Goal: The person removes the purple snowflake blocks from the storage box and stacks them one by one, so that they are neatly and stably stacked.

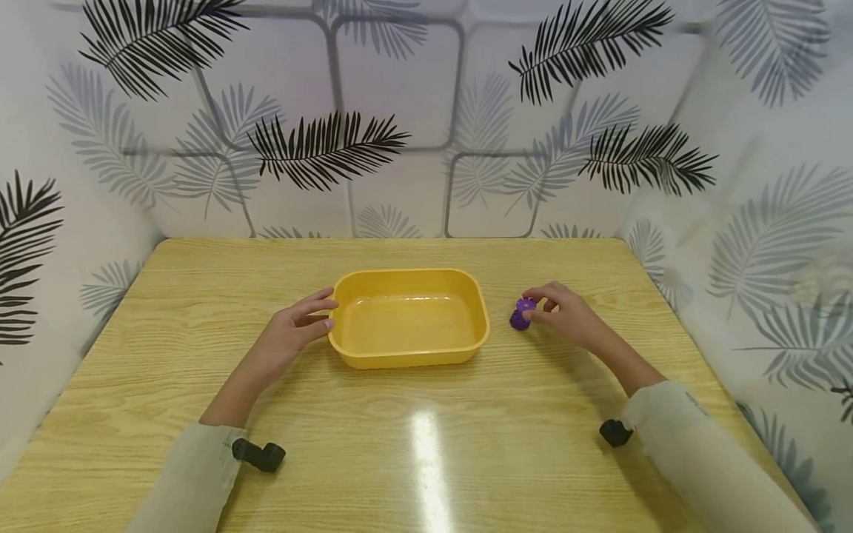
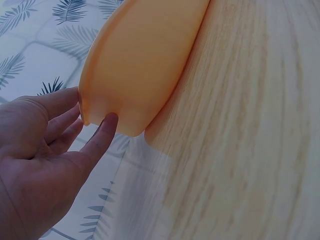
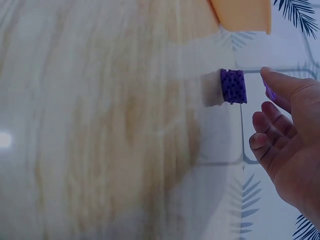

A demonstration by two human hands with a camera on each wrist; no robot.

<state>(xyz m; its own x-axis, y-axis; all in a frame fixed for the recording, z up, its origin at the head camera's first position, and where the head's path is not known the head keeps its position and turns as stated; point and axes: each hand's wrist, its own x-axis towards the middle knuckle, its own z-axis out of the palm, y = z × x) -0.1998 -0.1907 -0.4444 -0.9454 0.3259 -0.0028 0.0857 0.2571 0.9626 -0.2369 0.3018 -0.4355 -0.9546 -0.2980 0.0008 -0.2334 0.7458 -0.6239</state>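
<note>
A yellow rectangular tray (image 1: 409,314) lies on the table, its inside visible and bare. At its left end my left hand (image 1: 296,329) touches the rim with extended fingers. In the left wrist view, the thumb (image 2: 106,127) rests against the tray's outer wall (image 2: 135,65). Right of the tray, my right hand (image 1: 563,314) pinches a small purple toothed disc (image 1: 526,304) between thumb and forefinger. It is held just above a darker purple knobbly cylinder (image 1: 520,320) standing on the table. From the right wrist, a gap shows between cylinder (image 3: 233,86) and disc (image 3: 269,91), the latter mostly hidden by the fingers.
The wood-grain table (image 1: 373,429) reaches a leaf-patterned backdrop (image 1: 413,192) behind and at both sides. A black wrist camera (image 1: 258,454) sits at the left cuff, another dark device (image 1: 616,432) at the right cuff. Light glares off the table's front middle.
</note>
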